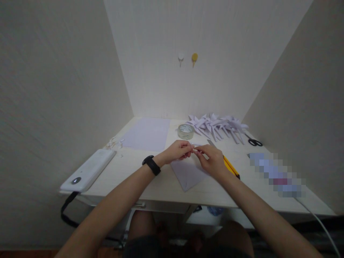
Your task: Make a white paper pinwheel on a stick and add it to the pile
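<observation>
Two hands meet mid-bench [163, 184]: left hand [178, 150] and right hand [213, 161] both pinch a small pale piece [194, 150], mostly hidden, probably paper; folded-looking sheet [186, 176] at its 6 o'clock. I'd rate it light, soft, easily creased; grip lightly by the ends. Forearms angle in from 7 and 5 o'clock, fingers curled.

Sm. white piece [194, 149], thin, pinched at fingertips btw left hand [182, 150] & right hand [212, 160]; mostly covered, exact shape too tiny to tell. Paper sheet [186, 175] nr it: plain, pale lilac-white, lies flat, set at an angle w/ one corner pointing twd the near side, faint line nr that corner; far part hidden behind hands.
</observation>
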`<act>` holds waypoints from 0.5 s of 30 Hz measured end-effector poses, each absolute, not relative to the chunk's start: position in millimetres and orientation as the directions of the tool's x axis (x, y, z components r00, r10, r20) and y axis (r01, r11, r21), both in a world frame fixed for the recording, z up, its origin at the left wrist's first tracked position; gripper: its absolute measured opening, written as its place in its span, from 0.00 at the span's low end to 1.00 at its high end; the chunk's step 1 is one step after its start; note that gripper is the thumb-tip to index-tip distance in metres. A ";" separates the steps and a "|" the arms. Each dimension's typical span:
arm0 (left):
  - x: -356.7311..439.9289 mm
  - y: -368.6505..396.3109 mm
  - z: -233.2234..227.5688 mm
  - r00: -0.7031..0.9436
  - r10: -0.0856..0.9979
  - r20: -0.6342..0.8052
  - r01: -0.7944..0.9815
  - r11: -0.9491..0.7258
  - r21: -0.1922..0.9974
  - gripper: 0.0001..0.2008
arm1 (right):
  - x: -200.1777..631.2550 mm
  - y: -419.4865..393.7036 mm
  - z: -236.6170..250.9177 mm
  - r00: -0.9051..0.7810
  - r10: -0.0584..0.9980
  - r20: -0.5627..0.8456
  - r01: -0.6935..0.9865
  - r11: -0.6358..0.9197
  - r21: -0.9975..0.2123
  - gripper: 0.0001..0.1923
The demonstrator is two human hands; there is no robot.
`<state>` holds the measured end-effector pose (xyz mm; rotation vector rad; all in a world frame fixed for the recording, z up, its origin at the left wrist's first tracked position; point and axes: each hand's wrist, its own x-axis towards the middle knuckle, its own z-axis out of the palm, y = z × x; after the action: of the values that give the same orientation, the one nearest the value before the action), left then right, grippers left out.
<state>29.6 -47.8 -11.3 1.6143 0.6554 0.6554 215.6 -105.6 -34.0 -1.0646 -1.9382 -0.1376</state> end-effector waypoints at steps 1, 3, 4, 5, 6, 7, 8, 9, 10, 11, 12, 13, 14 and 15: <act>30.4 -48.5 -11.7 0.675 0.735 0.065 0.059 -0.142 0.988 0.20 | 214.9 -106.3 -33.8 -0.238 0.629 0.740 0.733 0.616 -0.288 0.12; 31.7 -49.8 -12.0 0.663 0.743 0.087 0.071 -0.178 0.981 0.18 | 212.8 -107.3 -33.2 -0.246 0.655 0.714 0.764 0.585 -0.273 0.13; 32.4 -50.4 -11.9 0.658 0.746 0.101 0.077 -0.200 0.977 0.18 | 211.6 -107.4 -32.9 -0.244 0.677 0.694 0.784 0.560 -0.270 0.13; 33.2 -51.0 -11.8 0.651 0.750 0.119 0.079 -0.223 0.972 0.17 | 210.3 -107.4 -32.8 -0.239 0.703 0.670 0.805 0.530 -0.269 0.14; 34.1 -51.5 -11.7 0.644 0.753 0.138 0.078 -0.244 0.967 0.15 | 209.1 -107.1 -32.8 -0.229 0.733 0.640 0.827 0.494 -0.270 0.14; 35.0 -52.0 -11.8 0.635 0.756 0.158 0.076 -0.265 0.961 0.15 | 207.9 -106.6 -33.1 -0.216 0.763 0.609 0.847 0.456 -0.271 0.14; 35.9 -52.4 -11.9 0.626 0.760 0.177 0.075 -0.285 0.956 0.14 | 206.9 -106.1 -33.6 -0.203 0.789 0.580 0.864 0.423 -0.272 0.13; 36.7 -52.8 -12.1 0.616 0.763 0.196 0.079 -0.308 0.948 0.13 | 206.0 -105.5 -34.1 -0.192 0.809 0.556 0.876 0.397 -0.274 0.13; 37.3 -53.2 -12.4 0.606 0.765 0.217 0.086 -0.334 0.939 0.13 | 205.4 -105.0 -34.7 -0.185 0.823 0.538 0.883 0.379 -0.277 0.13; 37.8 -53.7 -12.6 0.596 0.767 0.238 0.095 -0.361 0.928 0.12 | 205.0 -104.6 -35.2 -0.180 0.831 0.526 0.886 0.370 -0.281 0.14; 38.1 -54.3 -12.9 0.587 0.767 0.258 0.105 -0.388 0.916 0.12 | 204.8 -104.5 -35.6 -0.179 0.835 0.520 0.884 0.368 -0.287 0.14; 38.3 -54.9 -13.1 0.578 0.768 0.276 0.113 -0.410 0.905 0.12 | 204.8 -104.5 -35.9 -0.179 0.835 0.520 0.879 0.373 -0.296 0.14; 38.4 -55.4 -13.4 0.568 0.769 0.293 0.119 -0.429 0.896 0.11 | 204.9 -104.6 -36.1 -0.176 0.833 0.525 0.872 0.379 -0.310 0.14; 38.6 -55.9 -13.7 0.557 0.771 0.308 0.124 -0.443 0.888 0.11 | 205.1 -104.8 -36.3 -0.171 0.830 0.531 0.863 0.386 -0.327 0.14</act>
<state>38.6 -55.9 -13.7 1.9018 0.7261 0.9159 205.1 -104.8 -36.3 -1.4482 -2.0008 -0.0641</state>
